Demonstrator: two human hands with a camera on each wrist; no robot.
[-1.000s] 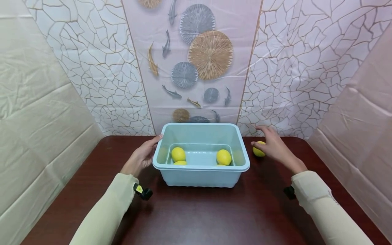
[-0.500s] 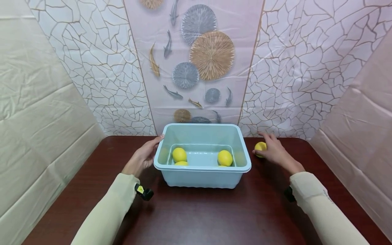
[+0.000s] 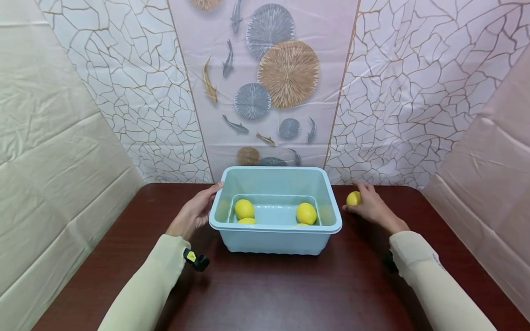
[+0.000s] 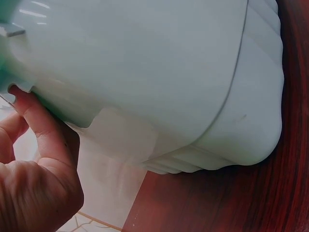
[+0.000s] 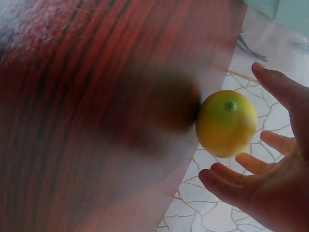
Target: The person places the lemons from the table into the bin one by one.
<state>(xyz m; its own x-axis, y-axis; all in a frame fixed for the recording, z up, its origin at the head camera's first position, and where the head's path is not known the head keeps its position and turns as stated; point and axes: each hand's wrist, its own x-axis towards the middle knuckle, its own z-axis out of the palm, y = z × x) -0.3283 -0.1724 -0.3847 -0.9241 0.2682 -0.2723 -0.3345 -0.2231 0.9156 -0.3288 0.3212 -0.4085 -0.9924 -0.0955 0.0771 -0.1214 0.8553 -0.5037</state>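
Note:
A light blue plastic tub (image 3: 269,241) stands on the table with several yellow lemons inside, among them one lemon (image 3: 244,209) at the left and another lemon (image 3: 306,214) at the right. My left hand (image 3: 194,211) grips the tub's left rim, thumb at the top edge; the left wrist view shows its fingers (image 4: 46,128) bent against the rim. Right of the tub, a loose lemon (image 3: 353,198) rests on the tabletop. My right hand (image 3: 370,205) reaches around it with fingers spread. In the right wrist view, a gap shows between the thumb and this lemon (image 5: 226,124), its green stem end visible.
The dark red wooden table (image 3: 265,294) ends at a patterned back wall sheet (image 3: 290,115) just behind the tub. Pale cloth walls (image 3: 62,193) close off the left and right sides.
My right hand has lowered and come in around the loose lemon, its thumb now beside the near side of it. The left hand keeps its hold on the tub.

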